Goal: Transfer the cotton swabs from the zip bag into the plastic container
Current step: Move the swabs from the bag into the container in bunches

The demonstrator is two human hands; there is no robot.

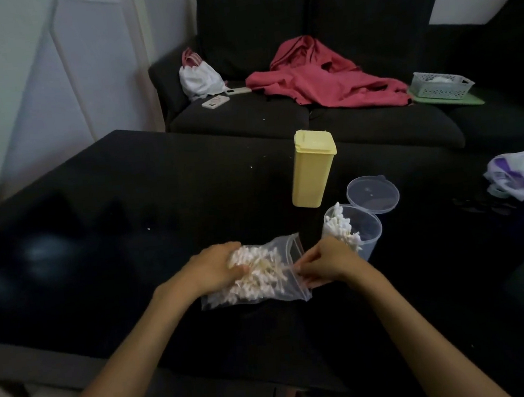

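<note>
A clear zip bag (222, 300) full of white cotton swabs (255, 272) lies on the black table, its open mouth facing right. My left hand (214, 267) presses on the bag's left part, gripping the swabs through the plastic. My right hand (323, 264) pinches the bag's mouth edge at the right. Just beyond the right hand stands a clear round plastic container (370, 239) with a bunch of swabs (341, 222) upright inside. Its hinged lid (373, 194) is flipped back.
A tall yellow lidded box (312, 169) stands behind the bag. A white and purple bag (520, 173) lies at the table's right edge. Behind the table, a black sofa (375, 123) carries a pink garment (322, 77), a white pouch (199, 78), phones and a basket (441, 85).
</note>
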